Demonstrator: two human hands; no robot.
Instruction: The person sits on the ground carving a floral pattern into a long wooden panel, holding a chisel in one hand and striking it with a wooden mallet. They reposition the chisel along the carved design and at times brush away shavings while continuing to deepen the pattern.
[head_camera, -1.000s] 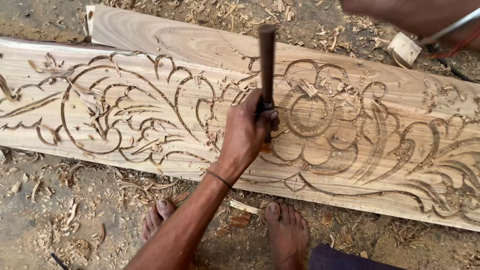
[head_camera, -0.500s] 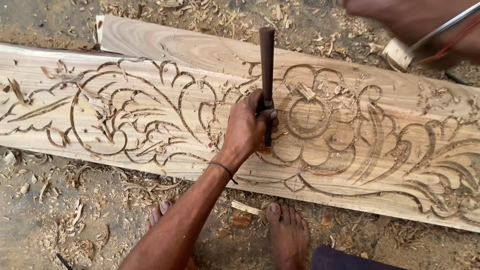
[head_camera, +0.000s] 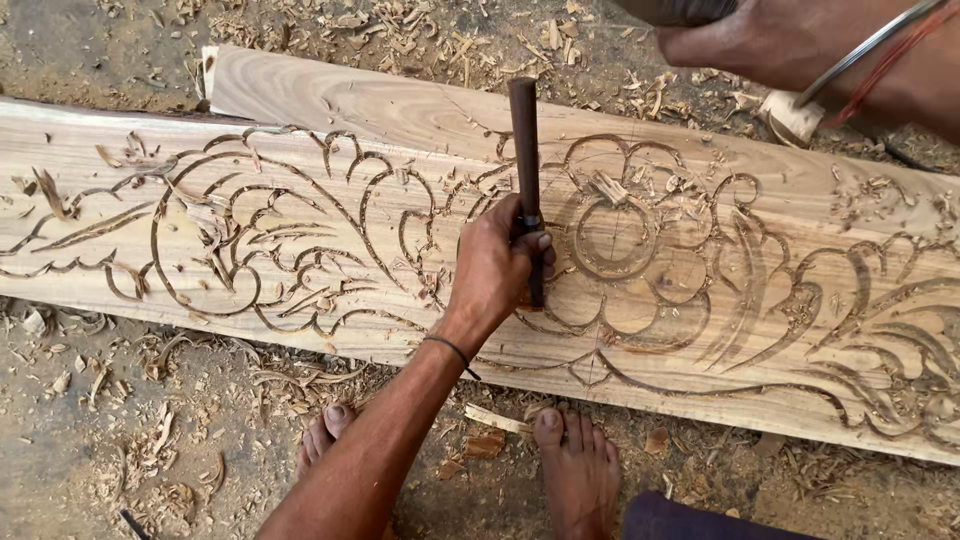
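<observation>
Head view: left hand (head_camera: 495, 270) grips upright chisel (head_camera: 525, 150), tip seemingly down on carved plank (head_camera: 300, 100).

L hand (head_camera: 497, 268) gripping chisel (head_camera: 526, 180), carved plank (head_camera: 300, 110)

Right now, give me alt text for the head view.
Left hand grips an upright chisel on a plank carved with scrolls and a flower. Right hand is raised at the top edge; bare feet stand among wood chips.

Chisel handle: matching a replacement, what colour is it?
Dark brown handle, clearest in the head view.
</observation>
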